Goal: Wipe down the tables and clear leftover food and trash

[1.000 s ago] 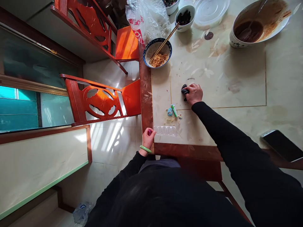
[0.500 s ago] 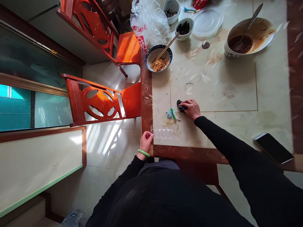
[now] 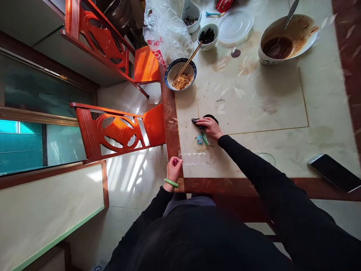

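Note:
My right hand [image 3: 209, 126] presses a black cloth [image 3: 212, 118] against the table; dark parts of it stick out on both sides of the fingers. Just below this hand lie a crumpled blue wrapper [image 3: 199, 139], a green-and-white strip [image 3: 205, 139] and some crumbs. At the table's front left corner, my left hand [image 3: 174, 168] is closed, with a green bangle on the wrist. A small purple-pink thing [image 3: 175, 162] shows between its fingers; its kind is not clear. The fingertips meet the left end of a clear plastic tray [image 3: 194, 159] with several compartments.
A blue-rimmed bowl [image 3: 168, 73] with food and chopsticks stands at the left edge, near a plastic bag [image 3: 169, 34]. Smaller bowls [image 3: 209, 46], a clear lid [image 3: 236, 26] and a large bowl with a spoon [image 3: 306, 37] are farther back. A phone [image 3: 335, 172] lies right.
My right hand has moved left with the black cloth, which now spreads wider under the fingers. My left hand stays by the tray. The view has shifted slightly.

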`<state>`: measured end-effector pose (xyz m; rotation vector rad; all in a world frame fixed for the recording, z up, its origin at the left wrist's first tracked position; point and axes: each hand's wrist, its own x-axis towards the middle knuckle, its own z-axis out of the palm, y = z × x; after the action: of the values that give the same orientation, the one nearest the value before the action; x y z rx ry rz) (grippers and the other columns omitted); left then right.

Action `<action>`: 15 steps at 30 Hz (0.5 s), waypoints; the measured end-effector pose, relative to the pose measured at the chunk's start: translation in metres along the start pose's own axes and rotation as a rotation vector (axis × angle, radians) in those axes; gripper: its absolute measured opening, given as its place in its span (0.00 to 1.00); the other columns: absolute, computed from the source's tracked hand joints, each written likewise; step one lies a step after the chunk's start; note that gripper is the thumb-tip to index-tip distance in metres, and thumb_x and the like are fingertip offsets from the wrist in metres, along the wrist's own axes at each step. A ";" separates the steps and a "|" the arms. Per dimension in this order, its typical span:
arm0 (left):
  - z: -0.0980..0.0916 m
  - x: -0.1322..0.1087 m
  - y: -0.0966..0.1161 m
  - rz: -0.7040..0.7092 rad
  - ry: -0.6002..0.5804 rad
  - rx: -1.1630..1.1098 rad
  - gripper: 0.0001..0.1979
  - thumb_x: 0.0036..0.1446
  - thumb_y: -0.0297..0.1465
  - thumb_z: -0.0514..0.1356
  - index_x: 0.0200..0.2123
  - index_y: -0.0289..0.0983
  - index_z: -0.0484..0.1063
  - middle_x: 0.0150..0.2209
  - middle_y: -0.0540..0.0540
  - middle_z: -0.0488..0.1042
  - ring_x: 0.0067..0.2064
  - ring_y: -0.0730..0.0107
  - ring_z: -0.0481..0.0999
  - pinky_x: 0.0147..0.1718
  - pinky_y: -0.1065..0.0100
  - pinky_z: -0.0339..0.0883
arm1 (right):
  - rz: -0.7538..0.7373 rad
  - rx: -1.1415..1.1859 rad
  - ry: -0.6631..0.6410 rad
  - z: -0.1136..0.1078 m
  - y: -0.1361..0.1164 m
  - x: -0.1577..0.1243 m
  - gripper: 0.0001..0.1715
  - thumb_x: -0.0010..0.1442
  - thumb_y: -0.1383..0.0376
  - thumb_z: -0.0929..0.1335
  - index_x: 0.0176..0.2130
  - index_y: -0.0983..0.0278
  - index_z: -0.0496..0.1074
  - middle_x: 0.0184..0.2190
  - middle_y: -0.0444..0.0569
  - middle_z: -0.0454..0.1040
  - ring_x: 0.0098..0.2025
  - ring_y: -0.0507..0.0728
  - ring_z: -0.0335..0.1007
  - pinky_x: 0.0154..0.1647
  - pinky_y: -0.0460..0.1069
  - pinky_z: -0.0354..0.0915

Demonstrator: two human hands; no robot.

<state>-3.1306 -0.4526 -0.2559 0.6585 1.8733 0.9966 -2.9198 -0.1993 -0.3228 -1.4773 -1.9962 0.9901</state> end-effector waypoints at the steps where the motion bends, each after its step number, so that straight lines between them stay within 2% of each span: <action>1: -0.001 0.002 0.001 0.006 -0.009 -0.003 0.12 0.51 0.35 0.70 0.26 0.40 0.69 0.27 0.53 0.69 0.31 0.71 0.66 0.34 0.69 0.62 | -0.003 0.017 0.006 -0.009 0.004 -0.005 0.22 0.58 0.72 0.68 0.45 0.51 0.85 0.50 0.43 0.86 0.55 0.61 0.78 0.63 0.61 0.72; 3: -0.005 0.005 0.002 0.019 -0.003 -0.013 0.12 0.51 0.36 0.69 0.26 0.40 0.68 0.27 0.53 0.69 0.31 0.71 0.66 0.35 0.68 0.62 | 0.016 0.057 0.084 -0.046 0.025 -0.006 0.22 0.60 0.72 0.66 0.44 0.55 0.85 0.50 0.47 0.85 0.56 0.61 0.78 0.64 0.62 0.70; 5: -0.009 0.009 -0.001 0.021 0.014 -0.011 0.12 0.51 0.35 0.69 0.26 0.40 0.68 0.27 0.53 0.69 0.32 0.71 0.66 0.36 0.68 0.63 | 0.066 0.087 0.211 -0.085 0.052 -0.003 0.27 0.63 0.74 0.61 0.49 0.59 0.84 0.55 0.52 0.83 0.61 0.63 0.75 0.70 0.66 0.64; 7: -0.011 0.014 -0.003 0.002 0.024 0.003 0.12 0.50 0.34 0.69 0.26 0.40 0.68 0.27 0.53 0.69 0.31 0.72 0.67 0.36 0.68 0.63 | 0.129 0.083 0.316 -0.100 0.068 -0.007 0.30 0.65 0.74 0.59 0.54 0.60 0.82 0.60 0.53 0.80 0.67 0.66 0.68 0.74 0.72 0.55; 8: -0.010 0.016 -0.004 -0.013 0.026 0.013 0.12 0.50 0.34 0.70 0.26 0.40 0.68 0.26 0.53 0.69 0.31 0.72 0.67 0.36 0.68 0.63 | 0.150 0.071 0.337 -0.095 0.069 -0.015 0.30 0.65 0.74 0.60 0.56 0.60 0.81 0.62 0.53 0.79 0.68 0.67 0.65 0.75 0.74 0.52; 10: -0.005 0.021 -0.003 -0.035 0.025 0.031 0.14 0.50 0.34 0.71 0.25 0.40 0.67 0.26 0.54 0.68 0.31 0.73 0.66 0.36 0.69 0.62 | 0.162 0.058 0.333 -0.065 0.057 -0.037 0.30 0.62 0.74 0.63 0.57 0.60 0.81 0.64 0.50 0.78 0.68 0.67 0.64 0.76 0.73 0.53; 13: 0.007 0.028 0.005 -0.014 -0.023 0.032 0.15 0.50 0.34 0.72 0.25 0.40 0.67 0.26 0.54 0.67 0.30 0.73 0.65 0.36 0.69 0.61 | 0.123 0.074 0.202 -0.015 0.026 -0.070 0.32 0.57 0.74 0.64 0.55 0.58 0.83 0.62 0.48 0.80 0.65 0.65 0.69 0.75 0.69 0.60; 15: 0.016 0.034 0.014 0.032 -0.070 0.018 0.15 0.51 0.36 0.72 0.25 0.39 0.67 0.26 0.54 0.68 0.31 0.73 0.65 0.36 0.69 0.61 | 0.089 0.123 0.070 -0.006 0.015 -0.083 0.32 0.55 0.73 0.65 0.53 0.56 0.84 0.61 0.49 0.80 0.65 0.66 0.71 0.74 0.68 0.61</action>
<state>-3.1315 -0.4135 -0.2637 0.7274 1.8178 0.9659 -2.8803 -0.2736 -0.3268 -1.5229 -1.8011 1.0631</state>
